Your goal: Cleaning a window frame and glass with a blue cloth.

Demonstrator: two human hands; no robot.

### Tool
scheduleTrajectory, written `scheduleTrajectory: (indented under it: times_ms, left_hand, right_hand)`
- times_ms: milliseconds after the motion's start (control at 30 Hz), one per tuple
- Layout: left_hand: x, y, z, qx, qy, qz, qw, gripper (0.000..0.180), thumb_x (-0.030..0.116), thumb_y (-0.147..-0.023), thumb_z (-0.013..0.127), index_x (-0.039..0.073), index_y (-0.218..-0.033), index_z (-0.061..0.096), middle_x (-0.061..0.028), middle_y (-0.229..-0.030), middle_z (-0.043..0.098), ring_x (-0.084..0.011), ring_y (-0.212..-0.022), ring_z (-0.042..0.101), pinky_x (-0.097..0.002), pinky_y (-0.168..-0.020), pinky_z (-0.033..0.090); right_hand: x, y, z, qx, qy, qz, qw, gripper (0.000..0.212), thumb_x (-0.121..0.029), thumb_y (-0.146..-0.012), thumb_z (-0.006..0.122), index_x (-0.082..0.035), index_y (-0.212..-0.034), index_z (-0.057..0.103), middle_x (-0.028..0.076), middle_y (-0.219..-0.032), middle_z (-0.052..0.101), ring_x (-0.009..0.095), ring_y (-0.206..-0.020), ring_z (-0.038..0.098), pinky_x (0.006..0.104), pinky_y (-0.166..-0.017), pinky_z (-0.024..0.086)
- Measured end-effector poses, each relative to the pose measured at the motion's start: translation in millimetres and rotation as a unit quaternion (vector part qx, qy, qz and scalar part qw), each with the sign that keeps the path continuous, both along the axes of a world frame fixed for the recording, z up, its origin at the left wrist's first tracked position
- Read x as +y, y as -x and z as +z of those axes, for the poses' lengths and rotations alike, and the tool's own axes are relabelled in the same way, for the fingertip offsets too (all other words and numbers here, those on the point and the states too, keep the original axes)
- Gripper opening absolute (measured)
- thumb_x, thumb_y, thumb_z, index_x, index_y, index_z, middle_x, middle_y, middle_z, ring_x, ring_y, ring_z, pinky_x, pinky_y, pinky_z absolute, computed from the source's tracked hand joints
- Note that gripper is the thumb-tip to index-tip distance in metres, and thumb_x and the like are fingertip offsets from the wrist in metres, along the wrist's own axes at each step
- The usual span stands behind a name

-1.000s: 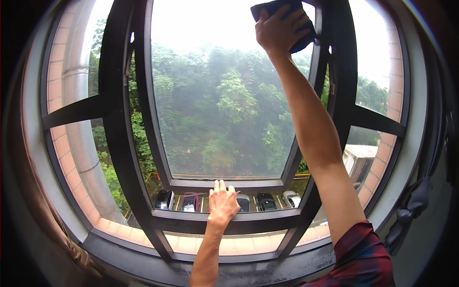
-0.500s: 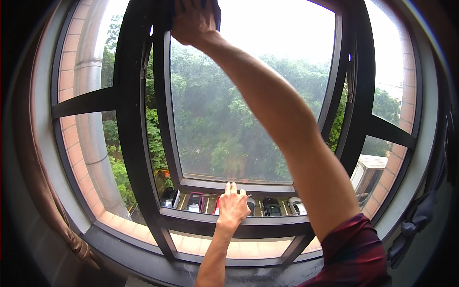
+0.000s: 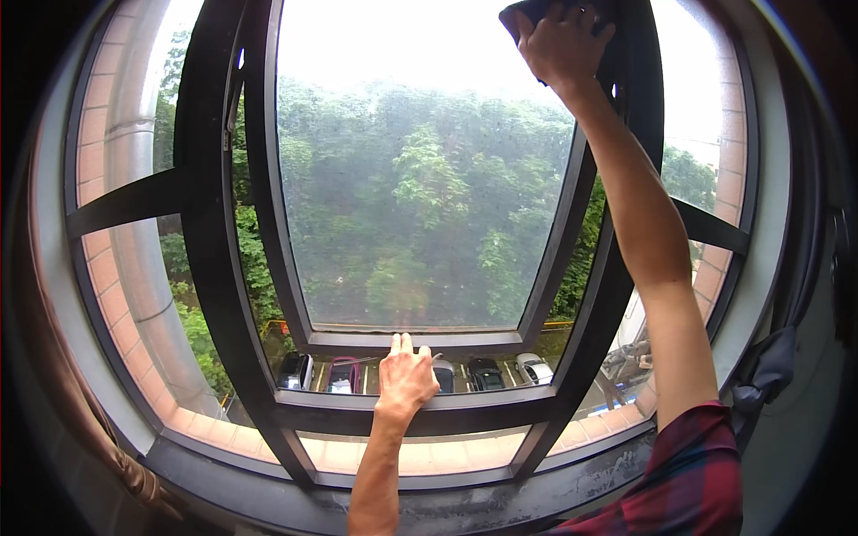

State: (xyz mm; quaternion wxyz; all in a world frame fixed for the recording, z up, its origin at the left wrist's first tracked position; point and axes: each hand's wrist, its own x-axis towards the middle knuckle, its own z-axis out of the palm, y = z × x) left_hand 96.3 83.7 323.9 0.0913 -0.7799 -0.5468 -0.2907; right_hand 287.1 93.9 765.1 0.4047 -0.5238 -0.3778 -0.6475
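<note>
There are two hands, one dark cloth (image 3: 527,16) and one middle window sash (image 3: 424,214), which is the landmark here. The cloth is at the upper right corner of the sash. The right hand (image 3: 563,49) holds it, with fingers spread over it. The left hand (image 3: 408,380) is at the lower bar of the sash, two fingers stretched and their tips on the bar; if it grips something, I cannot tell.

Below the sash I count five parked cars (image 3: 485,374); the one beside the left hand is partly covered by it. The top edge of the sash is cut off by the picture's border, and the cloth is mostly hidden behind the right hand, so its full shape is hard to make out.

The right arm crosses the dark window frame (image 3: 210,268) to the right of the sash and covers part of the side panes there. A checked sleeve (image 3: 688,469) is at the lower right of the sash. Two curtains stand around: a brown curtain (image 3: 121,451) far left of the sash and a grey knotted curtain (image 3: 766,364) far right. Outside, one pipe (image 3: 134,192) runs left of the sash, and trees (image 3: 429,174) show through its glass.
</note>
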Motion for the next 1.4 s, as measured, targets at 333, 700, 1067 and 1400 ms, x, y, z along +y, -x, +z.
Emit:
scheduleTrajectory:
  times_ms: [333,700,1067,1400]
  left_hand:
    - [6,-8,-4,-0.027,-0.027,0.001,0.999,0.027,0.012,-0.081,0.061,-0.004,-0.101,0.069,-0.0367,-0.132,0.054,-0.0454,-0.129,0.052,-0.0442,-0.101,0.051]
    - [-8,-2,-1,-0.021,0.052,0.009,0.998,0.031,0.017,-0.083,0.065,-0.006,-0.103,0.073,-0.0361,-0.149,0.039,-0.0416,-0.144,0.036,-0.0396,-0.114,0.04]
    - [-12,-11,0,-0.069,0.051,-0.01,0.996,0.024,0.012,-0.082,0.058,-0.006,-0.094,0.069,-0.03,-0.152,0.04,-0.0386,-0.145,0.036,-0.0434,-0.113,0.041]
    - [-9,-5,-15,-0.062,-0.031,0.006,0.998,0.018,0.007,-0.076,0.059,-0.007,-0.079,0.069,-0.0332,-0.145,0.045,-0.0436,-0.132,0.05,-0.044,-0.108,0.045]
  right_hand:
    - [43,66,-142,-0.152,-0.109,0.268,0.945,0.065,-0.028,-0.084,0.069,-0.001,-0.139,0.046,0.023,-0.143,0.042,0.042,-0.133,0.038,0.055,-0.113,0.027]
    - [74,139,-269,-0.389,0.19,0.376,0.819,0.073,-0.043,-0.079,0.078,-0.01,-0.14,0.054,0.016,-0.152,0.043,0.033,-0.144,0.036,0.0516,-0.118,0.023]
    - [54,231,-90,-0.25,-0.104,0.394,0.878,0.064,-0.021,-0.083,0.065,0.003,-0.139,0.046,0.017,-0.133,0.048,0.038,-0.127,0.041,0.0495,-0.11,0.03]
    - [96,194,-357,-0.408,0.158,0.314,0.843,0.058,-0.029,-0.09,0.056,-0.002,-0.142,0.053,0.01,-0.159,0.036,0.029,-0.151,0.025,0.0517,-0.126,0.008]
